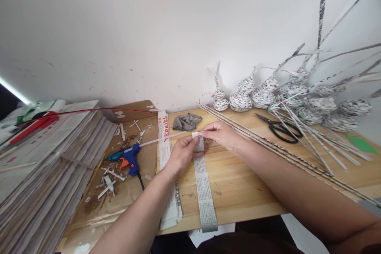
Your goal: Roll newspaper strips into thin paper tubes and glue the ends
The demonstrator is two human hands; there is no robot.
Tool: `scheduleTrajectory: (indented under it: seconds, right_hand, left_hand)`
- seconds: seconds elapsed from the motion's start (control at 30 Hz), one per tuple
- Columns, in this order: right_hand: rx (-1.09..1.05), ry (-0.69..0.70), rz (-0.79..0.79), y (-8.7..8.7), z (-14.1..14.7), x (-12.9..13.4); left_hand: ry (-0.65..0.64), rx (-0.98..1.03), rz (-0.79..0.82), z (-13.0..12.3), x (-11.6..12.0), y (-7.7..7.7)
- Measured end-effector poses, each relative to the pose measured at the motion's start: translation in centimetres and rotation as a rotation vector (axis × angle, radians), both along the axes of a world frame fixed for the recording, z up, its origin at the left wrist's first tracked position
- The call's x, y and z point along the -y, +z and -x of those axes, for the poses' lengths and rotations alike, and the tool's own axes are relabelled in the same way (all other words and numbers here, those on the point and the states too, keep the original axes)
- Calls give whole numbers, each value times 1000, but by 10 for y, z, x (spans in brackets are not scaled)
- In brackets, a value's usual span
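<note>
A long newspaper strip [204, 190] runs from my hands toward me across the wooden table, its near end hanging at the front edge. My left hand [185, 151] pinches the strip close to its far end, thumb on top. The fingertips of my right hand [218, 135] are closed on the corner of that same far end. Just left of the strip lies a stack of cut newspaper strips [166, 202] with red print. A crumpled grey cloth [187, 121] rests beyond my hands.
On brown cardboard at left lie a blue glue gun [131, 160] and paper scraps [108, 186], beside a tall newspaper pile [74, 158]. Along the wall stand several woven paper gourd shapes [240, 101]. Black scissors [282, 130] and long rolled paper sticks [285, 154] lie right.
</note>
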State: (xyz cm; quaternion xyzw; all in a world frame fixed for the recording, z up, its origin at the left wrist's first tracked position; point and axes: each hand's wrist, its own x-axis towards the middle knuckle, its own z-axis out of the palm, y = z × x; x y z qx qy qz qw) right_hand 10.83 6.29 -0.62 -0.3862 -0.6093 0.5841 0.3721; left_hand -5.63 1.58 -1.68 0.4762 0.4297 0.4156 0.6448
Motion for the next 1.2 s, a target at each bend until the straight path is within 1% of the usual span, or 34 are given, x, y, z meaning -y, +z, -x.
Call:
scheduleTrajectory:
  seconds: [0.2,0.37,0.5,0.57,0.63,0.73,0.8,0.87,0.93,1.03,1.1,1.17,1.2]
  right_hand:
    - [19,-89,-10,-4,7,3]
    - [21,-152,0,-2,9,6]
    - [27,-106,29,0,2,-1]
    - [57,-80,1,0,-1,-4]
    - [121,-82,-122,0,-3,-6]
    - [275,-82,-449,-2,0,-7]
    - [396,-56,-645,-5,3,-8]
    - [528,-19,-742,-10,6,-10]
    - [672,-3,-753,-14,10,-15]
    - [829,-9,-706,-14,20,-26]
    - [906,-24,-654,-11,29,-37]
    - [993,-42,-565,-9,39,-49]
    - [1018,-71,-535,-8,43,-54]
  left_hand:
    - [-1,-47,-40,-2,2,2]
    - [-26,-40,-47,-2,2,3]
    - [24,7,12,0,1,3]
    - [37,27,50,0,0,5]
    - [19,50,68,1,0,7]
    - [-36,77,57,1,2,9]
    - [-61,80,50,0,2,9]
    - [-51,71,53,0,1,8]
    - [-19,63,54,0,0,8]
    - [-2,62,57,0,-1,7]
    - [-18,68,68,0,-1,7]
    - [-29,77,70,1,-2,6]
    - [-28,81,66,1,-2,6]
